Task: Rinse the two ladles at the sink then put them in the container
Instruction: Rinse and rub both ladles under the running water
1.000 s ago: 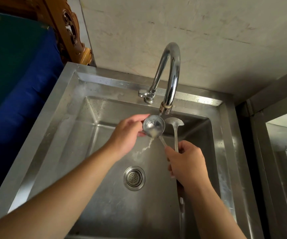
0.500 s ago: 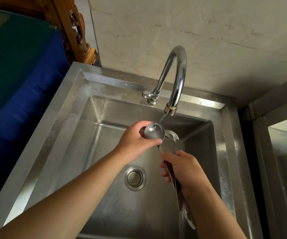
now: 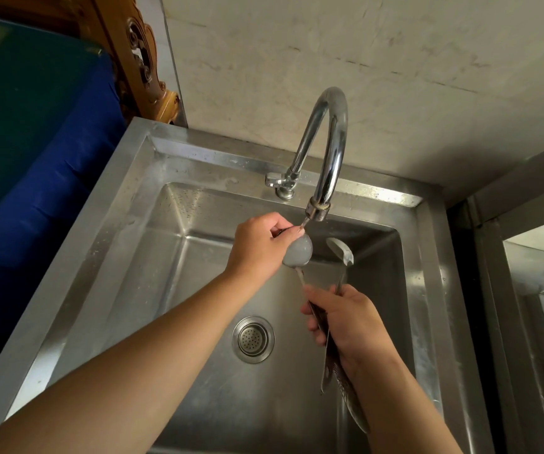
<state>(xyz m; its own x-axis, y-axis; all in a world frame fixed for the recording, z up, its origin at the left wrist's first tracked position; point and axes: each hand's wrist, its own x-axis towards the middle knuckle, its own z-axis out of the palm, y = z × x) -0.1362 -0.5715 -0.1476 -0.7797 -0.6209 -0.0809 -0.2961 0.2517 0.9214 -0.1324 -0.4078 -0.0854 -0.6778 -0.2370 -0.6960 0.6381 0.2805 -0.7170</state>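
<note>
Two steel ladles are held over the steel sink (image 3: 152,244). My right hand (image 3: 349,322) grips both handles together. The nearer ladle's bowl (image 3: 298,252) sits under the tap's spout (image 3: 319,209), with a thin stream of water hitting its top and its back turned toward me. My left hand (image 3: 260,245) wraps its fingers around the left side of that bowl. The second ladle's bowl (image 3: 341,250) stands just to the right, tilted edge-on, out of the water. No container is in view.
The curved chrome tap (image 3: 326,142) rises from the sink's back rim, its lever (image 3: 275,180) to the left. A round drain strainer (image 3: 253,339) lies in the basin floor. A blue-and-green covered surface (image 3: 35,142) borders the left; a steel frame (image 3: 493,290) borders the right.
The nearer ladle's bowl has turned from hollow-side-up to back-side-up under the stream. My left hand has shifted from its rim to cupping its side. The second ladle's bowl has tilted edge-on.
</note>
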